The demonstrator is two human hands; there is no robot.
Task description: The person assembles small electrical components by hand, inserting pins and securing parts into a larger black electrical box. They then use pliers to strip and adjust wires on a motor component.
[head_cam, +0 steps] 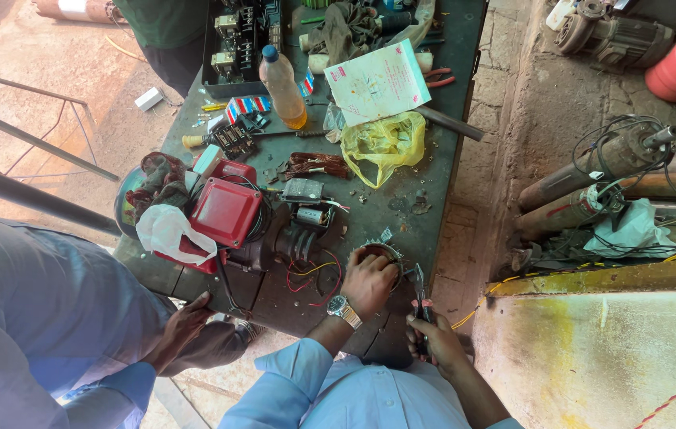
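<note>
Metal and copper make up the small round motor part (pixel 386 256) at the near edge of the dark green workbench (pixel 441 199); it looks stiff and fairly heavy for its size, with fine windings and loose red and yellow wires (pixel 316 274) that would damage easily, so the outer ring is the safe place to grip. The left hand (pixel 370 280), wearing a wristwatch (pixel 343 310), lies curled over the part from above, pressing it down. Just right of it, the right hand (pixel 433 338) is closed around the handles of pliers (pixel 420 295), whose tip points up at the part's rim.

Far left, another person's hand (pixel 187 326) rests on the bench edge beside a red motor housing (pixel 225 210) with a white rag. Farther away stand a plastic bottle of amber liquid with a blue cap (pixel 284 86), then a crumpled yellow plastic bag (pixel 386 143), and above it a white rectangular printed paper sheet (pixel 378 82) with red marking. Far right lie rusty pump motors (pixel 600 171).
</note>
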